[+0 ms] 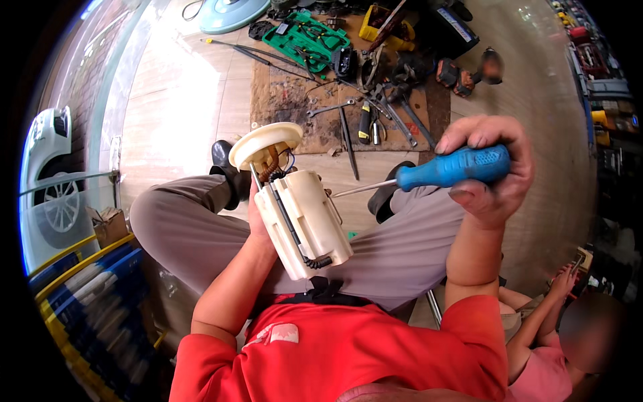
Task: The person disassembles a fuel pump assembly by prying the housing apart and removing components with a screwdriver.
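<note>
While the left hand (257,220) holds a canister (307,224), a case (273,40) contains tools (313,29).

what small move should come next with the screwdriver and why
I'd probably have the right hand press the blue-handled screwdriver gently in at the cream housing's right side: its tip sits right by that edge, though contact is hard to confirm, and the left hand supports the housing from the other side.

No writing can be read — the pale label (455,23) on the black box (445,41) is too small.
</note>
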Tool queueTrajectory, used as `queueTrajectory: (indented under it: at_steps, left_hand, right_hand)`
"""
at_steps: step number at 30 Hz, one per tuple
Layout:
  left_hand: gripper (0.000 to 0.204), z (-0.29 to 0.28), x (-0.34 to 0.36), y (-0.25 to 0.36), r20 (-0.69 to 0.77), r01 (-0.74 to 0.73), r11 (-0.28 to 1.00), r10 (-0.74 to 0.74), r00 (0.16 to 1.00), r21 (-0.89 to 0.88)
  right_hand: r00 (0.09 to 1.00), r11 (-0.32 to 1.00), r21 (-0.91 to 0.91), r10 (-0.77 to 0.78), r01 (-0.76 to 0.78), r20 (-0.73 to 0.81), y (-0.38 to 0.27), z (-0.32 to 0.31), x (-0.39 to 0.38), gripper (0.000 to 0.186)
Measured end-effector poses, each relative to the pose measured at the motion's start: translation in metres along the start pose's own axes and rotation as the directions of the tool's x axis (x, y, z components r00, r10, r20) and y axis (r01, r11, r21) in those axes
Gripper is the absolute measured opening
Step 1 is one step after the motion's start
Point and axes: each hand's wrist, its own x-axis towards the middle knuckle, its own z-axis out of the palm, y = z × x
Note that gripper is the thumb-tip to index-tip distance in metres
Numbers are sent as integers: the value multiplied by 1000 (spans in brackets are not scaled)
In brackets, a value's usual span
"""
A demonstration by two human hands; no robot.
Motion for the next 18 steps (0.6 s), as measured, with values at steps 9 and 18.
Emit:
queueTrajectory:
  at_steps: [9,18]
  left_hand:
    - [83,-9,8,-14,120,83,995,-76,990,-51]
    - [91,5,5,-30,168,154,987,-147,975,-35]
  right_hand:
    - [993,953,304,32,4,-111,15,31,-1,31]
    - [988,891,443,-144,103,61,30,50,-4,34]
